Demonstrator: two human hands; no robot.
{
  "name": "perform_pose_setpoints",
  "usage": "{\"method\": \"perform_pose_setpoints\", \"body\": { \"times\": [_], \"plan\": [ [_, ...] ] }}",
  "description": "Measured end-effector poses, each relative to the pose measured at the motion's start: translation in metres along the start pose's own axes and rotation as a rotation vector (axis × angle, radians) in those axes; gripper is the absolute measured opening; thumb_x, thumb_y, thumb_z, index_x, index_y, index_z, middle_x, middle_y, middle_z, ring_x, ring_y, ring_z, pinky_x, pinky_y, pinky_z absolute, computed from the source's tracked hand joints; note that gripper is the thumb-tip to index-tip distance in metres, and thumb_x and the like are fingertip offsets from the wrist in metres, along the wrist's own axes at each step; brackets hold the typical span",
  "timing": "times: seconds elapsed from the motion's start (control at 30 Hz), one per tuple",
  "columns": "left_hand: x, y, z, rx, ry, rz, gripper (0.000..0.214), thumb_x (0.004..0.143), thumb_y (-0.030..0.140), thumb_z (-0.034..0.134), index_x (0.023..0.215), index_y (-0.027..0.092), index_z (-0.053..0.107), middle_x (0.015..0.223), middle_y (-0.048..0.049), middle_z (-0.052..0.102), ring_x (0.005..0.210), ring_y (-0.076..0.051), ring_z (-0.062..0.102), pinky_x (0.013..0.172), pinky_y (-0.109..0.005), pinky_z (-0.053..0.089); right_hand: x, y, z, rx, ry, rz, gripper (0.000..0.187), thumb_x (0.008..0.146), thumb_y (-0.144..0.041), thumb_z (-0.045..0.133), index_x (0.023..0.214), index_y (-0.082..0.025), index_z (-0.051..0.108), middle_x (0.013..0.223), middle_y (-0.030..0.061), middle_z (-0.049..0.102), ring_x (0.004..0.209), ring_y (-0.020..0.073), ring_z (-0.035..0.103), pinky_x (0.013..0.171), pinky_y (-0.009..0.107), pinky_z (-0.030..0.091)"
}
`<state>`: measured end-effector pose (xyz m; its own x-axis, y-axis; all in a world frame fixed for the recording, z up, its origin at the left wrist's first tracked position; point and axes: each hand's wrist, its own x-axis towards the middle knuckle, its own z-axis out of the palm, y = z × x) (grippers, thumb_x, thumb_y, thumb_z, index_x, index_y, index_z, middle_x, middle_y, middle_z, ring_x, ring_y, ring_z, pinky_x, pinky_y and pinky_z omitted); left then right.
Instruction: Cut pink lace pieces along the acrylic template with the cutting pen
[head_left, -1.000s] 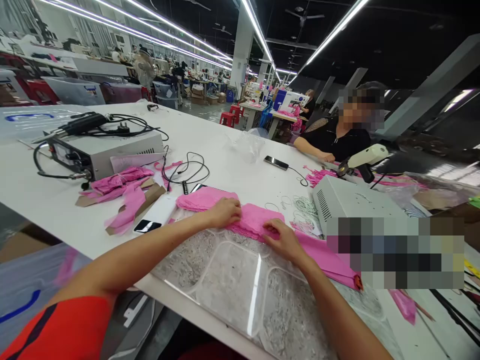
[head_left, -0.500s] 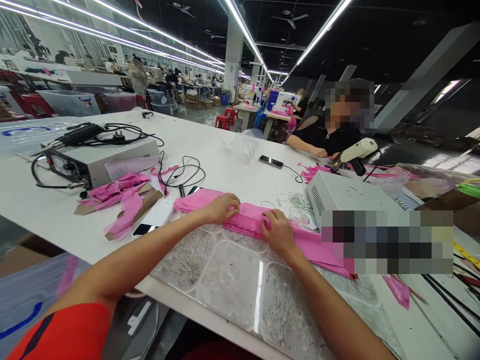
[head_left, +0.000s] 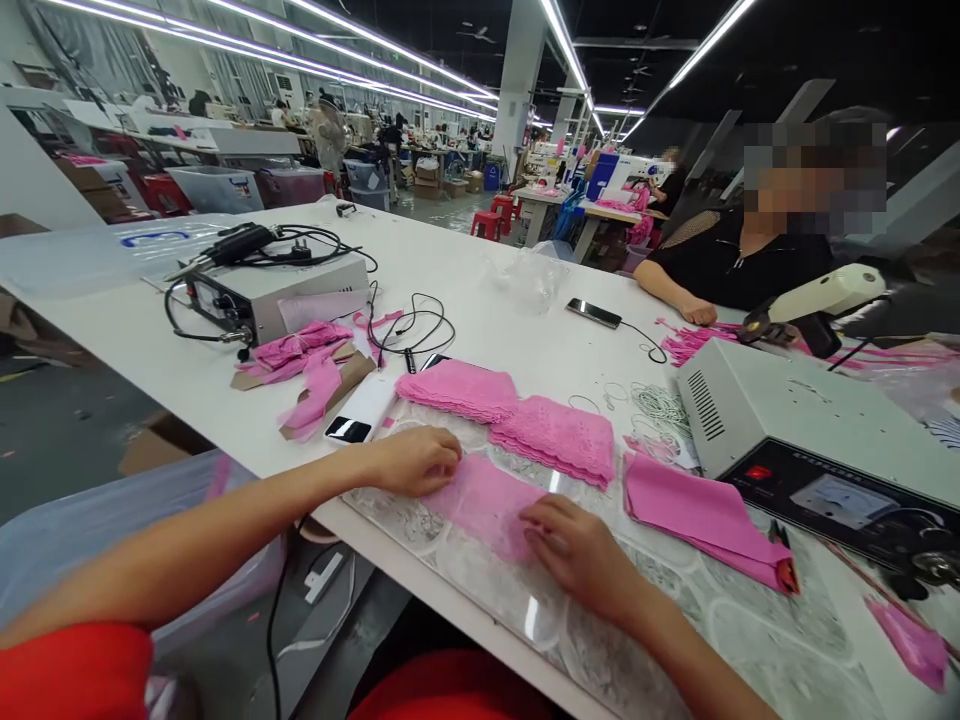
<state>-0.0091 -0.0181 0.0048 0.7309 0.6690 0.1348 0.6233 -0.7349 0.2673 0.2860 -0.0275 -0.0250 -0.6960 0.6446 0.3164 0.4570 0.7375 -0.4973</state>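
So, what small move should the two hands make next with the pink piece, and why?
Probably smooth it flat outward: left hand and right hand each rest on one end of the pink lace piece, lying alone on the clear sheet.

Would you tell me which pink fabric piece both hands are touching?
The single flat piece under the left hand and right hand; the two lace stacks and folded piece beyond lie untouched.

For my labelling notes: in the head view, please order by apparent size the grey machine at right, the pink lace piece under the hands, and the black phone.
1. grey machine
2. pink lace piece
3. black phone; it lies farther off, so real size unsure.
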Motion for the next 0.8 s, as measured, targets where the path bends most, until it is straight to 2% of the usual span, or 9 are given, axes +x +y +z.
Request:
{"method": "perform_pose_setpoints", "body": {
  "times": [0.13,0.23,0.3,0.4,0.53,0.8],
  "plan": [
    [0.046,-0.007,0.009,0.148,0.067,-0.108,0.009,0.089,0.014,0.056,0.088,0.016,0.064,0.096,-0.0086,0.065,0.092,-0.021,0.059,0.083,-0.033,0.044,0.034,0.043,-0.016,0.013,0.184,0.217,0.020,0.087,-0.028,0.054,0.101,-0.021,0.066,0.095,0.0067,0.067,0.078,0.0174,0.064,0.072,0.032,0.055],
    [0.080,-0.014,0.017,0.231,0.078,-0.141,0.005,0.088,0.015,0.060,0.086,0.015,0.064,0.100,-0.0110,0.064,0.097,-0.024,0.056,0.084,-0.036,0.041,0.051,0.069,-0.019,-0.015,0.196,0.282,0.022,0.082,-0.028,0.058,0.101,-0.019,0.066,0.098,0.0087,0.066,0.081,0.0202,0.065,0.074,0.036,0.055],
    [0.093,-0.018,0.021,0.264,0.077,-0.155,0.008,0.088,0.013,0.059,0.082,0.015,0.064,0.097,-0.0108,0.064,0.095,-0.024,0.055,0.082,-0.036,0.039,0.056,0.077,-0.017,-0.021,0.177,0.307,0.022,0.079,-0.028,0.060,0.099,-0.019,0.066,0.097,0.0080,0.066,0.083,0.0209,0.065,0.076,0.038,0.054],
    [0.096,-0.025,0.023,0.287,0.076,-0.175,0.014,0.090,0.013,0.055,0.080,0.015,0.064,0.094,-0.0091,0.064,0.091,-0.022,0.055,0.079,-0.034,0.037,0.056,0.080,-0.015,-0.008,0.149,0.330,0.021,0.079,-0.029,0.060,0.096,-0.020,0.067,0.096,0.0066,0.066,0.084,0.0200,0.064,0.078,0.037,0.053],
    [0.093,-0.029,0.022,0.290,0.066,-0.190,0.012,0.091,0.020,0.057,0.083,0.016,0.066,0.097,-0.0073,0.064,0.090,-0.020,0.055,0.078,-0.032,0.036,0.055,0.081,-0.016,0.028,0.130,0.349,0.020,0.080,-0.030,0.057,0.095,-0.021,0.067,0.093,0.0058,0.065,0.079,0.0180,0.062,0.077,0.035,0.052],
    [0.094,-0.024,0.023,0.243,0.058,-0.209,0.014,0.091,0.016,0.058,0.081,0.016,0.067,0.099,-0.0079,0.064,0.096,-0.021,0.056,0.087,-0.037,0.038,0.054,0.082,-0.019,0.071,0.120,0.354,0.021,0.080,-0.032,0.054,0.094,-0.021,0.067,0.093,0.0056,0.065,0.078,0.0176,0.061,0.074,0.035,0.052]
  ]
}}
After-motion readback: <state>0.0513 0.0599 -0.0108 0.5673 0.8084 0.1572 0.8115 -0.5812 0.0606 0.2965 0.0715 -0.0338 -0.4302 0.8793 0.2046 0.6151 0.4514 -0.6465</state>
